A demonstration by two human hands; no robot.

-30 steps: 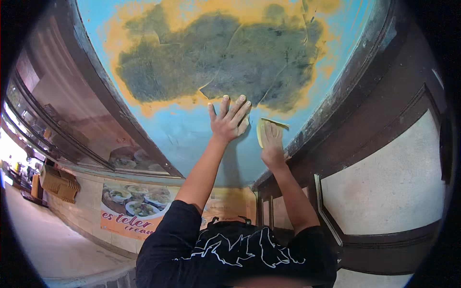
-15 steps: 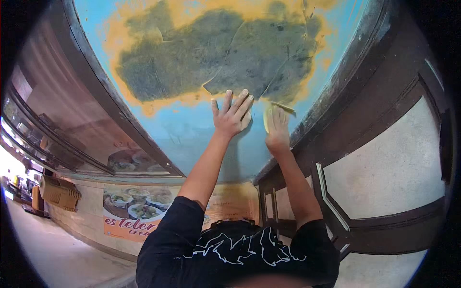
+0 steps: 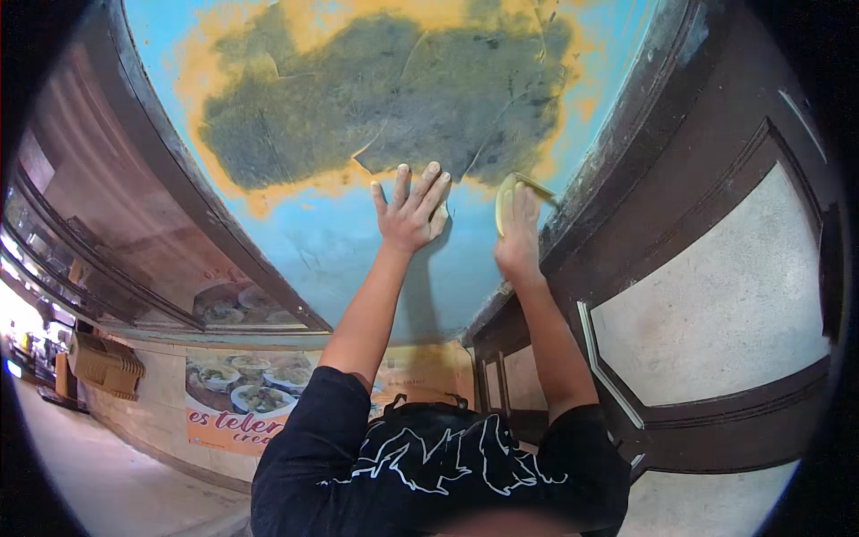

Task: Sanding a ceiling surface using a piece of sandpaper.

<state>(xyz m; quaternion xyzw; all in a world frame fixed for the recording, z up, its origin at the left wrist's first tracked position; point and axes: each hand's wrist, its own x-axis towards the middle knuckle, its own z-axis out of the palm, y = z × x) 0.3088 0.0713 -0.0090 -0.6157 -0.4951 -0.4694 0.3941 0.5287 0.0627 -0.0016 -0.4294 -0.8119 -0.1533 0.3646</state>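
Observation:
A light blue wall panel (image 3: 331, 246) stands in front of me, with a large dark grey patch (image 3: 376, 103) ringed by smeared orange-yellow. My left hand (image 3: 412, 215) lies flat against the blue surface just under the patch, fingers spread and tips dusty, holding nothing that I can see. To its right, near the panel's right edge, my right hand (image 3: 517, 246) presses a bent sheet of yellow sandpaper (image 3: 505, 199) to the wall. The sheet curls up beside the fingers, and its far edge reaches toward the dark frame. Fine lines like cracks or raised edges cross the patch.
A dark wooden frame (image 3: 617, 134) borders the panel at right, beside a panelled door (image 3: 716, 295). Glass in a dark frame (image 3: 143, 206) lies to the left. Below are a food poster (image 3: 242, 394) and a brown slatted box (image 3: 106, 365).
My right hand has shifted slightly right relative to the wall, with the sandpaper now nearer the frame. The left hand stays in place on the panel; the whole view has shifted a little.

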